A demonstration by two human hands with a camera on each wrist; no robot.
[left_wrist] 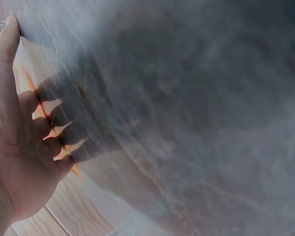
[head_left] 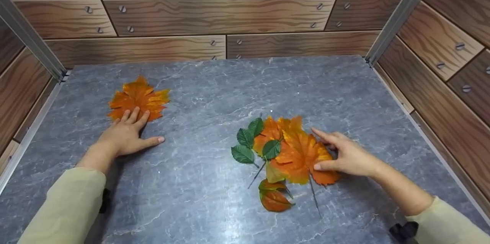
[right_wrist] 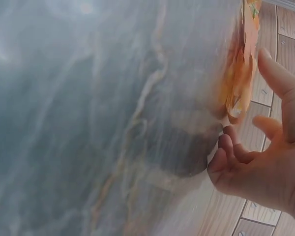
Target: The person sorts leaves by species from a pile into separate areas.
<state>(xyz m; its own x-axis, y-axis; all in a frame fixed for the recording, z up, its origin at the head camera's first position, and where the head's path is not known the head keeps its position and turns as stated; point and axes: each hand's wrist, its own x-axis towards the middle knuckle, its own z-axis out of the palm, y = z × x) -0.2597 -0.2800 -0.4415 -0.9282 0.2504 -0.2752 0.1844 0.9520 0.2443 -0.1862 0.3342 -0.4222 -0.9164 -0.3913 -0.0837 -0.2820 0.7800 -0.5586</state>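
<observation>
At the far left of the table (head_left: 214, 95), a lone orange leaf (head_left: 139, 93) lies under the tips of your left hand (head_left: 126, 133); your fingers there are straight and slightly spread, the thumb pointing sideways over the table. Well apart from it, right of the middle, you have a cluster: green leaves (head_left: 245, 152) form its left side. Nearer you lies a small red-orange leaf (head_left: 275, 201) with green edging. Large orange leaves (head_left: 296, 152) overlap across the rest, a thin dark stem (head_left: 315, 198) running toward you. At their right edge is your right hand (head_left: 346, 156), thumb and index finger well apart (the remaining fingers curl loosely), the thumb tip over the leaf; you cannot tell whether it presses.
</observation>
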